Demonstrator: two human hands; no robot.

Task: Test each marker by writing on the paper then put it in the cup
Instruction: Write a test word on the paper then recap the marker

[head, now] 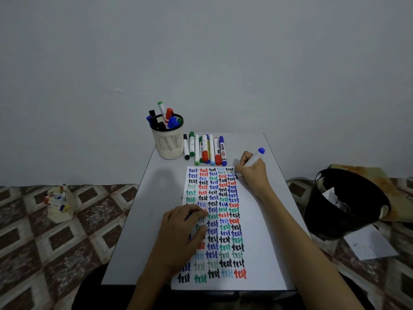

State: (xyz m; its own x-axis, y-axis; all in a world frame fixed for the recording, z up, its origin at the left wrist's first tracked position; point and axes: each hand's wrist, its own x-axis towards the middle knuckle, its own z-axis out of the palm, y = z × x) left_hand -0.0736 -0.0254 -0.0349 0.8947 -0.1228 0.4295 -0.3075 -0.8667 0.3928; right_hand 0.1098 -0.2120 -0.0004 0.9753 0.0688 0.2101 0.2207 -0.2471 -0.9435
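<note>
So the person's right hand is wrapped around a white marker with a blue end. The fingers are curled tight on the barrel, and the tip is down at the top right corner of the paper, right next to the last column of writing. That sheet is pretty much packed with the word "test" in black, blue, red and green, row after row.

The left hand is lying palm down on the left side of the paper, fingers just loosely bent and pressing on it, not wrapped around anything as far as I can tell.

The cup is a cream mesh one at the far left corner of the white table, already stuffed with upright markers. Just beside it on the right there's a row of markers lying side by side, above the top edge of the paper.

Off the table, a black bin sits on the patterned floor to the right with a loose sheet near it, and a small box with more markers is over on the left.
</note>
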